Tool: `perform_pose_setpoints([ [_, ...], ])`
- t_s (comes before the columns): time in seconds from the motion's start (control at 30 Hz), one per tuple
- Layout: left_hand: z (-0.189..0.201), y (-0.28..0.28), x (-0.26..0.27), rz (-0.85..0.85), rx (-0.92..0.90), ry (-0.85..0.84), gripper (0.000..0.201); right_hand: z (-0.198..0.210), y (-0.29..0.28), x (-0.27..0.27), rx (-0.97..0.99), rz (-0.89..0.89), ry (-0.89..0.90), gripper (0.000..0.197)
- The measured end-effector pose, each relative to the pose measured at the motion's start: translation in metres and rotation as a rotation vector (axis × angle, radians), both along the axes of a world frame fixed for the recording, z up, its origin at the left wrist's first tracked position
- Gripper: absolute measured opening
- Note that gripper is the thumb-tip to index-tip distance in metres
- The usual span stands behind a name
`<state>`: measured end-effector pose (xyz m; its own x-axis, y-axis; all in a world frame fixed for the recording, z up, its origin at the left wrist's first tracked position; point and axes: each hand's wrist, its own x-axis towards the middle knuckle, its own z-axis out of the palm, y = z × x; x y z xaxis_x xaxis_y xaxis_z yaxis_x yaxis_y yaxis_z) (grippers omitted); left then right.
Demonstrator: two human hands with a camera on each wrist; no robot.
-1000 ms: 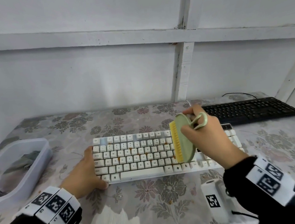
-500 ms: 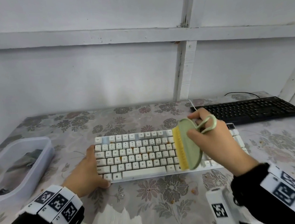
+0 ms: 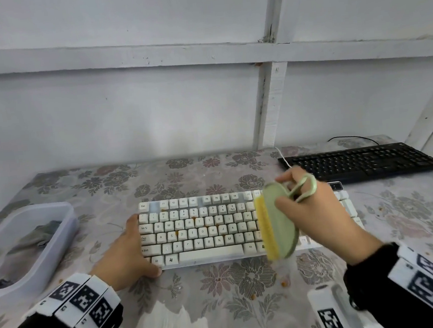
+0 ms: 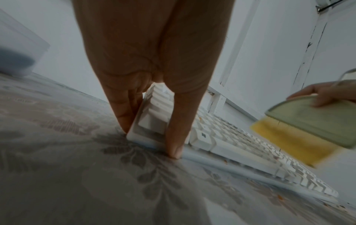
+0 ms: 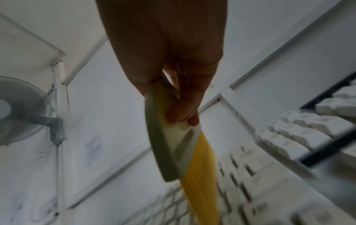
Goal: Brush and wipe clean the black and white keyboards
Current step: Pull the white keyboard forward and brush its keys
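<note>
The table (image 3: pixel 236 167), under a flowered cloth, carries everything. The white keyboard (image 3: pixel 202 227) lies square in front of the person, likely so both hands reach it easily. The black keyboard (image 3: pixel 361 161) sits behind and to the right, well apart from the hands and untouched, so it probably waits its turn. A clear tub (image 3: pixel 59 230) with a grey cloth (image 3: pixel 38 234) in it stands at the left, near for the wiping step.

The left hand (image 3: pixel 129 252) clamps the white keyboard's near left corner: fingers straight along the left edge, thumb pressed against the front edge. This looks meant to stop the board sliding under the strokes.

The right hand (image 3: pixel 316 215) grips the brush (image 3: pixel 278 221), fingers curled round its green back and through the loop handle. The brush is turned on edge, yellow bristles facing left, over the right part of the white keyboard; whether the bristles touch the keys I cannot tell.

Orange crumbs (image 3: pixel 283 283) lie between the keys and on the cloth in front, so brushing seems under way and wiping not yet begun.
</note>
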<state>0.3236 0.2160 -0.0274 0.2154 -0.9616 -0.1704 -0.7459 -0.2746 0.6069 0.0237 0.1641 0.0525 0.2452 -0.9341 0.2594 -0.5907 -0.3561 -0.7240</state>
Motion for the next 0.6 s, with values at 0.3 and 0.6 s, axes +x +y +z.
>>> perform_pose_setpoints([
  [0.3, 0.002, 0.001, -0.002, -0.006, -0.002, -0.009, 0.107, -0.027, 0.002, 0.009, 0.035, 0.038, 0.058, 0.013],
  [0.6, 0.002, 0.002, -0.002, -0.008, -0.009, 0.008, 0.103, 0.015, 0.001, 0.013, -0.054, -0.024, -0.024, 0.016],
])
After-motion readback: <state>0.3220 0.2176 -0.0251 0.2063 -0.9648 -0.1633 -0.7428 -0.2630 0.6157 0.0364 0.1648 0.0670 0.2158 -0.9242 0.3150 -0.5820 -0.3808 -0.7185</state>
